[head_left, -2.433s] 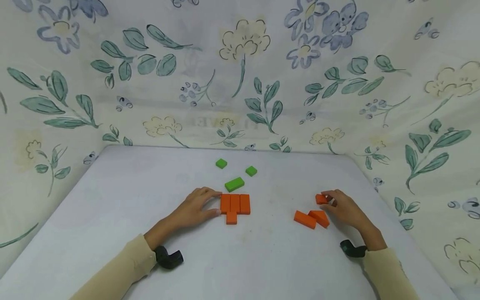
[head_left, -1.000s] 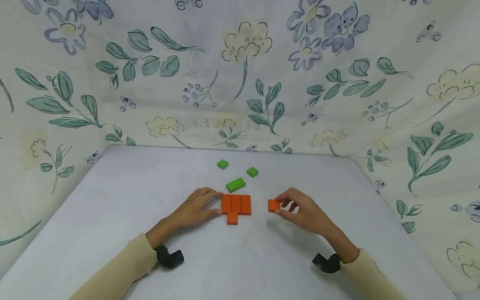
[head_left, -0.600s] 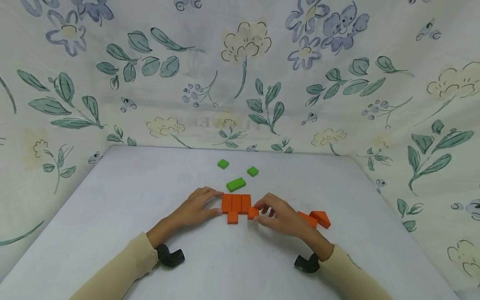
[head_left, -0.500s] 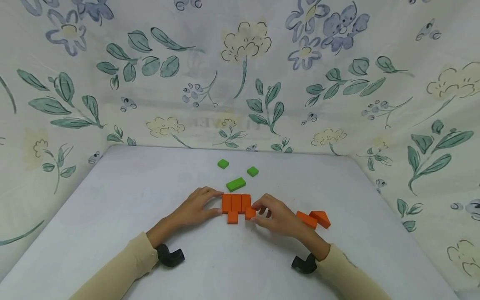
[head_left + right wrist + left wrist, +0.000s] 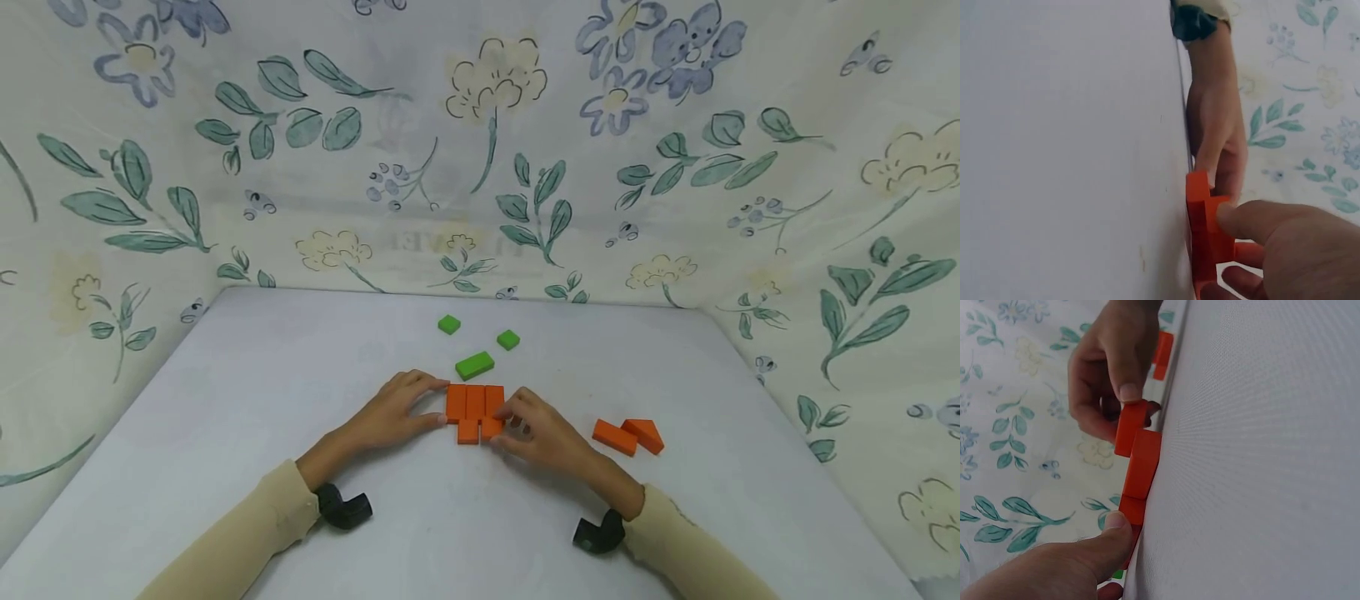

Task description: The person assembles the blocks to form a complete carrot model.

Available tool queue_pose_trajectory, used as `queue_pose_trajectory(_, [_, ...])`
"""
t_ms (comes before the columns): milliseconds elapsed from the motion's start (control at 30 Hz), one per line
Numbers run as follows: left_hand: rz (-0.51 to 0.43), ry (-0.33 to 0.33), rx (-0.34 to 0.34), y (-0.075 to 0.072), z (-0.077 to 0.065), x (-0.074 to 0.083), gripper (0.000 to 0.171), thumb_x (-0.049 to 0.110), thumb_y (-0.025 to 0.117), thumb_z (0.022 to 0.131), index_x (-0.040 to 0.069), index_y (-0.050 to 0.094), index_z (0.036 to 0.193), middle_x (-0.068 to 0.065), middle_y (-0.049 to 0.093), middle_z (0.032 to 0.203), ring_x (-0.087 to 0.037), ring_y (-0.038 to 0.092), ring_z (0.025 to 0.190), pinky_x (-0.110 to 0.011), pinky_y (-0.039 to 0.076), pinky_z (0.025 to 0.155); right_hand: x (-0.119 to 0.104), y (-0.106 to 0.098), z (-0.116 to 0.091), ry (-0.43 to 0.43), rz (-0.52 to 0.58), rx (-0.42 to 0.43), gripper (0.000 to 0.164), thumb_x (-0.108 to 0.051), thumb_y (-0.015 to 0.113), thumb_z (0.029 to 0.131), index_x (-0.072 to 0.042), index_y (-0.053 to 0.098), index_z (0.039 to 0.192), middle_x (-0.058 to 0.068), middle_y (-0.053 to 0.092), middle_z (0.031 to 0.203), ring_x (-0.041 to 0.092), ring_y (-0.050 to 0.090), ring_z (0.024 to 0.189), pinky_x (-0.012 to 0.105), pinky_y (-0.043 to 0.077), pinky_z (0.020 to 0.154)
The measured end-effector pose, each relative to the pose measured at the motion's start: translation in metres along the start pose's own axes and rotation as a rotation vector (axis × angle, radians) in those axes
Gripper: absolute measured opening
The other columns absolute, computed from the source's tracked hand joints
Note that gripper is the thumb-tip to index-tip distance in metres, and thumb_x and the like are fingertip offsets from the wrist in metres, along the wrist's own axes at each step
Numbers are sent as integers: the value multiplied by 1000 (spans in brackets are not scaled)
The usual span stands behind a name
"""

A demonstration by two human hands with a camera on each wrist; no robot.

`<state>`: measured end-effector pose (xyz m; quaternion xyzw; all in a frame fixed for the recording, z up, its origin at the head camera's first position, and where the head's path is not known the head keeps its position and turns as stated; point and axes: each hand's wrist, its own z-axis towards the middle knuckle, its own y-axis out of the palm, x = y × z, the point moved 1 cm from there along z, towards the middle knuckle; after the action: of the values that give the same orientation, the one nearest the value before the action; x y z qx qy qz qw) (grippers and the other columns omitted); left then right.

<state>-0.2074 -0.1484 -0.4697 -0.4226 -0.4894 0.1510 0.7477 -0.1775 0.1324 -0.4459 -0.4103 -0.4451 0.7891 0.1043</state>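
Observation:
Three orange rectangular blocks (image 5: 476, 402) lie side by side on the white table, with a small orange block (image 5: 468, 432) against their near side. My left hand (image 5: 397, 408) holds the leftmost rectangular block (image 5: 455, 402), index fingertip at its far corner and thumb at its near corner. Between thumb and fingers my right hand (image 5: 547, 433) pinches a second small orange block (image 5: 490, 429), just right of the first, with a thin gap between them. In the left wrist view the right thumb presses one end of this pinched block (image 5: 1129, 428).
Right of the hands lie an orange rectangular block (image 5: 614, 437) and an orange triangular block (image 5: 645, 434). Beyond the row are a green rectangular block (image 5: 475, 366) and two small green blocks, one left (image 5: 449, 324), one right (image 5: 508, 339). A floral cloth (image 5: 495, 167) hangs behind the table.
My right hand has carried the small orange block leftward from the loose orange blocks to the row's near side, then slid it closer to the first small block. My left hand stays in place.

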Motion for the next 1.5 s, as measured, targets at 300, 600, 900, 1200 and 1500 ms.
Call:
queue_pose_trajectory(300, [3, 3, 5, 0, 1, 0, 54, 39, 73, 91, 22, 57, 140, -4, 57, 137, -28, 46, 132, -54, 40, 109, 4, 8, -1, 48, -33, 8, 29, -21, 77, 89, -10, 67, 115, 4, 56, 97, 14, 55, 86, 19, 48, 71])
queue_pose_trajectory(600, [3, 1, 3, 0, 2, -1, 55, 39, 73, 90, 22, 57, 140, -4, 56, 138, -28, 46, 132, -54, 39, 110, 3, 10, 0, 35, -77, 0, 31, -20, 78, 88, -10, 66, 115, 2, 55, 97, 11, 54, 87, 19, 49, 72])
queue_pose_trajectory(900, [10, -10, -3, 1, 3, -2, 55, 40, 73, 90, 24, 56, 140, -3, 56, 139, -27, 46, 133, -54, 39, 110, 3, 12, -1, 20, -121, 0, 34, -20, 79, 88, -11, 65, 117, 1, 57, 101, 10, 53, 90, 19, 50, 75])
queue_pose_trajectory(1200, [8, -15, -9, -1, 2, 0, 55, 38, 74, 90, 22, 56, 140, -4, 56, 138, -28, 46, 132, -54, 40, 110, 0, 14, 0, 20, -135, 8, 36, -21, 80, 87, -11, 64, 118, 1, 57, 102, 10, 51, 91, 21, 50, 77])
queue_pose_trajectory(1500, [-8, -26, -17, 1, 2, -1, 55, 38, 73, 91, 23, 56, 141, -3, 56, 138, -27, 45, 132, -54, 39, 110, -5, -12, -4, 145, 17, -41, 39, -26, 75, 91, -11, 62, 124, 5, 57, 104, 14, 55, 91, 23, 53, 79])
